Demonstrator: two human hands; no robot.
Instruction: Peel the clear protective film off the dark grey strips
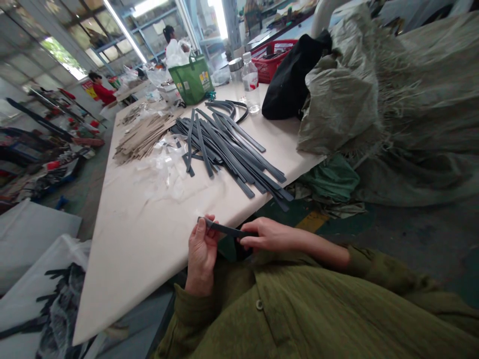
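A dark grey flat strip (228, 230) is stretched between my two hands, just off the near edge of the table. My left hand (203, 247) pinches its left end between thumb and fingers. Around the strip's other end my right hand (267, 234) is closed, hiding that end. Beyond my hands lies a loose pile of similar dark strips (232, 149) on the white tabletop (149, 239), some jutting over the edge. Several curved dark strips (228, 107) rest at the back of the pile.
Left of the pile are brown strips (144, 137) and crumpled clear plastic (164, 167). Farther back stand a green bag (190, 80), a plastic bottle (250, 82), a red basket (267, 70) and a black cloth bag (288, 80). Woven sacks (340, 94) bulge at right. Two people work in the background.
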